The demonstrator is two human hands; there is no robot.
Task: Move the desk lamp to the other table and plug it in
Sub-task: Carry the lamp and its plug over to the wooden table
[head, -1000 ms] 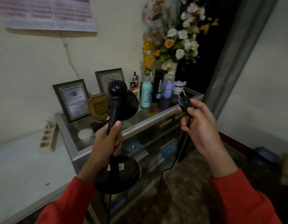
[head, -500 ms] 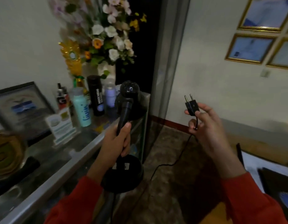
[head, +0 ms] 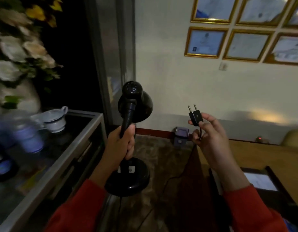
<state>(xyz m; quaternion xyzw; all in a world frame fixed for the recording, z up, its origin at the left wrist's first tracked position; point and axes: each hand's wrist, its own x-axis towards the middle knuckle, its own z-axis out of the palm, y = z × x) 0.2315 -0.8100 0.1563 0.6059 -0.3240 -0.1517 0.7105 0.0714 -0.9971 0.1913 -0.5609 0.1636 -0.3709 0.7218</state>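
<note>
My left hand grips the flexible neck of a black desk lamp, held upright in the air above the floor, its round base below my fist. My right hand pinches the lamp's black two-pin plug, pins pointing up. The black cord hangs from the plug down past the floor toward the base. A brown wooden table lies at the right, under my right forearm.
A glass-topped metal cabinet stands at the left with cups, bottles and a flower vase. A doorframe rises behind the lamp. Framed certificates hang on the far wall. A small purple bin sits by the skirting. A dark tray lies on the table.
The view has swung right, away from the cabinet toward the wooden table. Both hands keep the same hold on the lamp and plug and have travelled with the turn.
</note>
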